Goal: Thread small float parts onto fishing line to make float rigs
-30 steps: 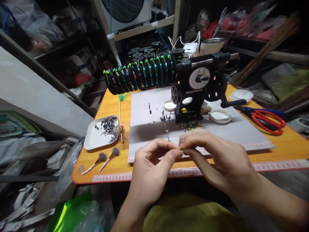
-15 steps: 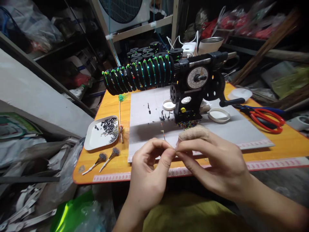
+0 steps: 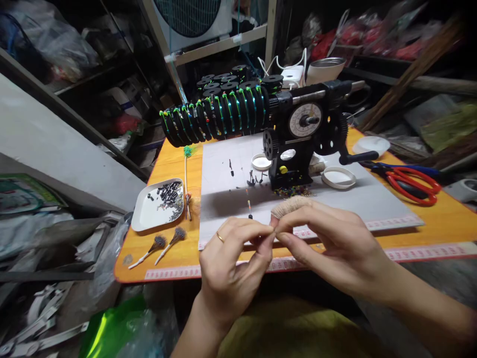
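Note:
My left hand (image 3: 236, 263), with a ring on one finger, is closed in a pinch at the front of the board. Fingertip to fingertip with it, my right hand (image 3: 328, 238) pinches too; a beige wrap covers one of its fingers. Whatever lies between the fingertips is too small to make out. Just beyond them, a small fishing float (image 3: 249, 205) with an orange and yellow stem and a dark lower end shows over the grey board (image 3: 223, 204). Small dark pieces (image 3: 255, 178) and multicoloured beads (image 3: 292, 191) lie farther back.
A black hand-cranked winder (image 3: 305, 134) carries a row of line spools (image 3: 214, 117). On the left are a white tray (image 3: 139, 219) of black pieces and two dark-tipped bundles (image 3: 179, 233). Red-handled scissors (image 3: 413, 184) lie right. A white ring-shaped lid (image 3: 338, 178) sits near the winder.
My left hand has rolled over, bringing its ring and knuckles into view. The pinched fingertips shifted slightly right, and the small float's dark end now shows.

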Motion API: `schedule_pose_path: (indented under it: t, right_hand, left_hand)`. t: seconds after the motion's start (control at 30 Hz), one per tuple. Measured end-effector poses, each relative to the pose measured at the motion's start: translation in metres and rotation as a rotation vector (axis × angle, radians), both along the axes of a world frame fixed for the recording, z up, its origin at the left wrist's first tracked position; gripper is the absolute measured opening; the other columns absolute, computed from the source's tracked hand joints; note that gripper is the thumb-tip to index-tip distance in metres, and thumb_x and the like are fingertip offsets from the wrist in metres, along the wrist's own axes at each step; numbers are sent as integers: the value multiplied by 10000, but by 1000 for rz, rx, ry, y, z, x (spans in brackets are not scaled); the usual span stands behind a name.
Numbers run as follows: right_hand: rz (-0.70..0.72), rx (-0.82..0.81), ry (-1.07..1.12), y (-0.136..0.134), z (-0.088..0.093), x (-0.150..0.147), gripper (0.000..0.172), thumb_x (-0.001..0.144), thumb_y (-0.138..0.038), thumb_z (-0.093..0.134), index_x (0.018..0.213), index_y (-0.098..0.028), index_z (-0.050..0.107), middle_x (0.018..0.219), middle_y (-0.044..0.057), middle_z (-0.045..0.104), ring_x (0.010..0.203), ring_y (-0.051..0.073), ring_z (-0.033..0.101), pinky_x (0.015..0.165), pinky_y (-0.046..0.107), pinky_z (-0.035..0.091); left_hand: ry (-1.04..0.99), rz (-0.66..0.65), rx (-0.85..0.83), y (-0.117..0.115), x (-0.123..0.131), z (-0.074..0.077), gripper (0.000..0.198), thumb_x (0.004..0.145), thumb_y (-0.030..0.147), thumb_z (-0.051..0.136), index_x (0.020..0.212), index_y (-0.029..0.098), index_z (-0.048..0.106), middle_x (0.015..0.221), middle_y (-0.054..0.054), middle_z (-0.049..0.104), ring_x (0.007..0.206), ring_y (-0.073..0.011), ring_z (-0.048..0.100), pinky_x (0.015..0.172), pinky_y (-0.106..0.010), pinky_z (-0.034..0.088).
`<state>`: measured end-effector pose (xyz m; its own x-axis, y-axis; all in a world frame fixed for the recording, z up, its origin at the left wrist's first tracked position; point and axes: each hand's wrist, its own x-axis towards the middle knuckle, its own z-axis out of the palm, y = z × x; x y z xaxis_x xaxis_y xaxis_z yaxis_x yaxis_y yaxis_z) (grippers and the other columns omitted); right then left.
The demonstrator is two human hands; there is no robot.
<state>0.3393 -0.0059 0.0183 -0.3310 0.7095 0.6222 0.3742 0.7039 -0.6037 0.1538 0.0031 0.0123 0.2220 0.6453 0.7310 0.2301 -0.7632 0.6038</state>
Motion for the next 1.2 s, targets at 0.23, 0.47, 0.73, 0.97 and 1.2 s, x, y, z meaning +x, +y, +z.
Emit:
schedule_pose_path:
  t: [0.23, 0.47, 0.73, 0.97, 1.2]
  right_hand:
    - [91, -80, -25, 1, 2, 4, 104, 993, -97, 551, 1036, -166, 617, 946, 29, 665, 857, 92, 632, 761, 190, 492]
    - [-36, 147, -78, 4, 1, -5, 117, 939, -53, 588, 1020, -134, 612, 981, 75, 672, 1010, 123, 649, 875, 183, 526]
    - [-194, 200, -79, -6, -1, -11, 173, 933, -75, 637, 1066, -185, 632, 1056, 69, 647, 961, 124, 663, 865, 192, 567]
    - [-180, 92, 44, -10, -2, -13, 191, 907, -45, 625, 1031, -188, 654, 961, 39, 689, 923, 122, 670, 813, 199, 551]
    - [-212, -103, 138, -7, -10, -8, 133, 910, -79, 611, 884, -207, 637, 873, 13, 657, 818, 130, 650, 695, 243, 513]
  left_hand:
    - [200, 27, 173, 7, -5, 2, 191, 839, 6, 692, 931, 159, 624, 757, -28, 660, 672, -134, 622, 619, -225, 551]
    - [-39, -31, -305, 1, -1, 2, 230, 766, -27, 593, 802, 201, 588, 739, 28, 585, 666, -101, 552, 616, -185, 492]
    - [-365, -190, -659, -4, 7, 2, 180, 822, 23, 626, 799, 200, 639, 738, 44, 608, 680, -76, 565, 632, -133, 484]
    - [-158, -65, -495, -8, 2, -3, 175, 871, 43, 646, 846, 216, 650, 770, 34, 628, 711, -100, 573, 678, -182, 491]
    - [24, 45, -300, -5, -7, -12, 142, 904, 71, 636, 890, 212, 645, 783, 17, 645, 720, -116, 593, 667, -205, 490]
